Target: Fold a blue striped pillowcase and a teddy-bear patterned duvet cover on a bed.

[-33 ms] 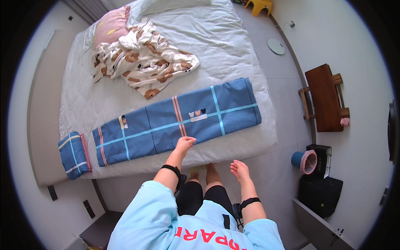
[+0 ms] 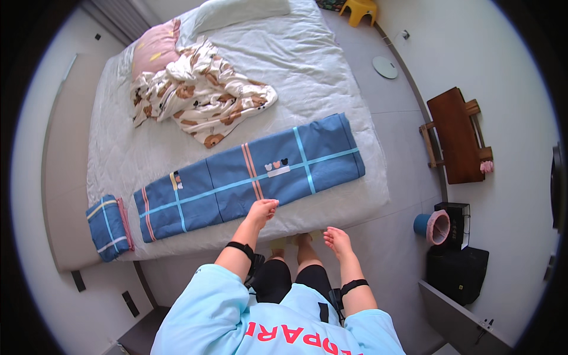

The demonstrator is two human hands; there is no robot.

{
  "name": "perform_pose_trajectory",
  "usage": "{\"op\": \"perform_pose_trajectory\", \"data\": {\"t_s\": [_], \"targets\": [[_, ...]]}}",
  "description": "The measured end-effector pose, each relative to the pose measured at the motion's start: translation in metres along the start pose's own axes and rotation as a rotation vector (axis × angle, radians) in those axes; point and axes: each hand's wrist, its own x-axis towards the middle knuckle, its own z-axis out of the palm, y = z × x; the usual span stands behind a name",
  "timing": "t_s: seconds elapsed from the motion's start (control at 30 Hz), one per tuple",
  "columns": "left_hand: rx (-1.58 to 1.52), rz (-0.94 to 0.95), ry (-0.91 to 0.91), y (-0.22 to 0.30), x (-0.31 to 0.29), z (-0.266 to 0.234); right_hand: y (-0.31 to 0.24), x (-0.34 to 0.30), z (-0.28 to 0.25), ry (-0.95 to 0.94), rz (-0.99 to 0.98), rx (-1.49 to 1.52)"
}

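A long folded blue cloth [image 2: 228,201] with light-blue and pink stripes lies across the near end of the bed. Over its near edge is my left hand [image 2: 261,212], fingertips drawn together with nothing visible in them; whether it touches the cloth I cannot tell. My right hand [image 2: 337,241] hovers off the bed's front edge, empty, its fingers loosely bent and apart. At the bed's near left corner rests a smaller folded bundle [image 2: 106,228], blue with a pink layer on one side.
The pale bed sheet [image 2: 313,71] carries a crumpled bear-patterned blanket [image 2: 201,89] and a pink pillow [image 2: 155,50]. Along the right wall stand a brown wooden table [image 2: 454,136], a blue lined bin [image 2: 422,225] and a black case [image 2: 455,272]. A yellow stool [image 2: 359,9] is far right.
The view has shifted slightly, so the bed and cloth sit a little differently in the picture. Both hands keep nearly the same place and pose.
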Motion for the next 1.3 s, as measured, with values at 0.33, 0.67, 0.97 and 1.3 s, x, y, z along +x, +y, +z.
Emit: {"op": "perform_pose_trajectory", "data": {"t_s": [0.33,0.67,0.97,1.3], "targets": [[-0.262,-0.082,-0.483,0.066,-0.095,0.176,-0.110,-0.088,0.011,-0.451,-0.421,-0.167],[-0.044,-0.083,-0.571,0.051,-0.124,0.454,-0.203,-0.103,-0.242,-0.203,-0.610,0.099],[0.062,-0.146,-0.524,0.048,-0.092,0.645,-0.258,-0.088,-0.425,0.076,-0.578,0.343],[0.080,-0.387,-0.640,0.047,-0.013,0.839,-0.236,-0.041,-0.658,0.481,-0.266,0.626]]}}
